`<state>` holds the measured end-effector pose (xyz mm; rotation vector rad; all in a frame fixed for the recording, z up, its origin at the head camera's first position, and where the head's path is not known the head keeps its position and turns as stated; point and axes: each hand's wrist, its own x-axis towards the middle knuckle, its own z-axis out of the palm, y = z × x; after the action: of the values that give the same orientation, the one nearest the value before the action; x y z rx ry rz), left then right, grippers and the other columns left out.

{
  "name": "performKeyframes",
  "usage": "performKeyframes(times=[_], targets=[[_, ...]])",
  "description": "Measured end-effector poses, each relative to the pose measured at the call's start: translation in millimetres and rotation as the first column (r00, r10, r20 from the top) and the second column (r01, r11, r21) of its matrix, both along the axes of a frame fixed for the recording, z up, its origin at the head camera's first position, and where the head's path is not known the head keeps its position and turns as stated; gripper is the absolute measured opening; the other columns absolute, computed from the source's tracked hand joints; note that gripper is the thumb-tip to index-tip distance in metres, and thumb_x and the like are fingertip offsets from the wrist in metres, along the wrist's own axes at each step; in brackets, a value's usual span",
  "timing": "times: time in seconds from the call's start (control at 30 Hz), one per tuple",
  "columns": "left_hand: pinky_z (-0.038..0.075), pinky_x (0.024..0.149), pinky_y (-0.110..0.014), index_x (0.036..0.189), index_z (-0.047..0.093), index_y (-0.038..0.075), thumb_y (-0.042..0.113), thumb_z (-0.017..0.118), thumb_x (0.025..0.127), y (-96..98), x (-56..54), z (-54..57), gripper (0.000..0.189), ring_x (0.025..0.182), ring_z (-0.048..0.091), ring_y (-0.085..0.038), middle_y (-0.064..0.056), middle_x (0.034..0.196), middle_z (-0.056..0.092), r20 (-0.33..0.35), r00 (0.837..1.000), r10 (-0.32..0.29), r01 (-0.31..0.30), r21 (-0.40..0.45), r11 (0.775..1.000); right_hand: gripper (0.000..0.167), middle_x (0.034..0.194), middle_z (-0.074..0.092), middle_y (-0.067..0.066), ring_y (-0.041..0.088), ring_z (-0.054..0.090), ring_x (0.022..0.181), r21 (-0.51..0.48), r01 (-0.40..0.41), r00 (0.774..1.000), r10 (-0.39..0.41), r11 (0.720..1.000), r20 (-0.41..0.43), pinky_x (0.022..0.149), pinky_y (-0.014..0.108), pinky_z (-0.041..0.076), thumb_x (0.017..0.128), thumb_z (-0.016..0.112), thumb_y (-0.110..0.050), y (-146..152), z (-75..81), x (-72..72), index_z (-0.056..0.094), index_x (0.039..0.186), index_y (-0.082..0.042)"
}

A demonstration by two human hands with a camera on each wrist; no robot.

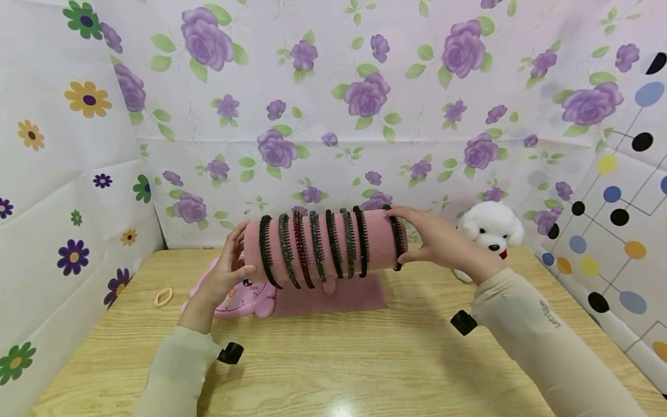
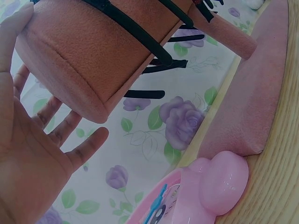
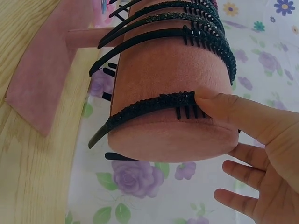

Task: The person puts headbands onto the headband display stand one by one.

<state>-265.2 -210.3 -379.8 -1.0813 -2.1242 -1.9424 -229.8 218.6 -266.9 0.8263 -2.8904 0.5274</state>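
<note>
A pink plush headband stand [image 1: 379, 240], a horizontal roll on a post with a flat base [image 1: 333, 301], stands at the table's middle. Several dark toothed headbands, one of them red [image 1: 301, 249], ring the roll. My left hand [image 1: 219, 284] steadies the roll's left end, one digit touching its upper edge and the other fingers spread loosely in the left wrist view [image 2: 37, 144]. At the opposite end my right hand [image 1: 435, 238] pinches a black beaded headband [image 3: 149, 103], its thumb on the band; the remaining fingers extend past the roll's end.
A pink clock [image 1: 245, 301] lies partly behind my left hand, against the stand's base. On the left is a small tan ring [image 1: 163, 297]. A white plush dog [image 1: 490, 223] sits back right, behind my right forearm. Patterned cloth walls [image 1: 323, 116] bound the table [image 1: 323, 365].
</note>
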Motion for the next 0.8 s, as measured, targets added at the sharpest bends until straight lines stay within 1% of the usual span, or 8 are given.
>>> performKeyframes(times=[0.23,0.47,0.67,0.8], targets=[[0.041,0.094,-0.019,0.155,0.006,0.023,0.021,0.059,0.095,-0.3,-0.2,0.6,0.080,0.130,0.032,-0.008,0.011,0.152,0.022,-0.004,1.000,-0.009,0.009,-0.001,1.000,0.089,0.156,0.030,0.014,0.040,0.035,0.139,0.022,0.024,1.000,-0.025,0.999,0.009,0.106,0.060,0.034,0.077,0.081,-0.028,-5,3.7,-0.3,0.030,0.150,-0.022],[0.041,0.094,-0.019,0.155,0.006,0.023,0.022,0.059,0.095,-1.4,-1.6,0.5,0.080,0.129,0.033,-0.008,0.011,0.152,0.021,-0.009,1.000,0.000,0.000,-0.009,1.000,0.088,0.156,0.031,0.011,0.037,0.035,0.140,0.025,0.035,0.999,-0.035,0.999,0.029,0.107,0.059,0.034,0.078,0.080,-0.032,-9,5.5,-4.6,0.030,0.150,-0.025],[0.042,0.093,-0.019,0.155,0.006,0.024,0.020,0.058,0.094,-1.0,-0.6,1.4,0.080,0.128,0.033,-0.008,0.012,0.152,0.023,0.003,1.000,0.011,-0.011,-0.014,1.000,0.085,0.152,0.039,0.011,0.037,0.038,0.137,0.002,-0.005,1.000,0.005,1.000,0.019,0.108,0.057,0.034,0.076,0.082,-0.030,-13,6.3,-7.5,0.035,0.147,-0.023],[0.041,0.094,-0.019,0.155,0.007,0.023,0.018,0.058,0.093,-0.9,0.2,0.0,0.081,0.128,0.034,-0.008,0.012,0.151,0.024,-0.004,1.000,0.025,-0.025,-0.023,0.999,0.082,0.147,0.045,0.008,0.034,0.043,0.134,-0.015,-0.033,0.999,0.033,0.999,0.006,0.107,0.054,0.036,0.075,0.083,-0.030,-17,6.1,-9.5,0.039,0.144,-0.023]])
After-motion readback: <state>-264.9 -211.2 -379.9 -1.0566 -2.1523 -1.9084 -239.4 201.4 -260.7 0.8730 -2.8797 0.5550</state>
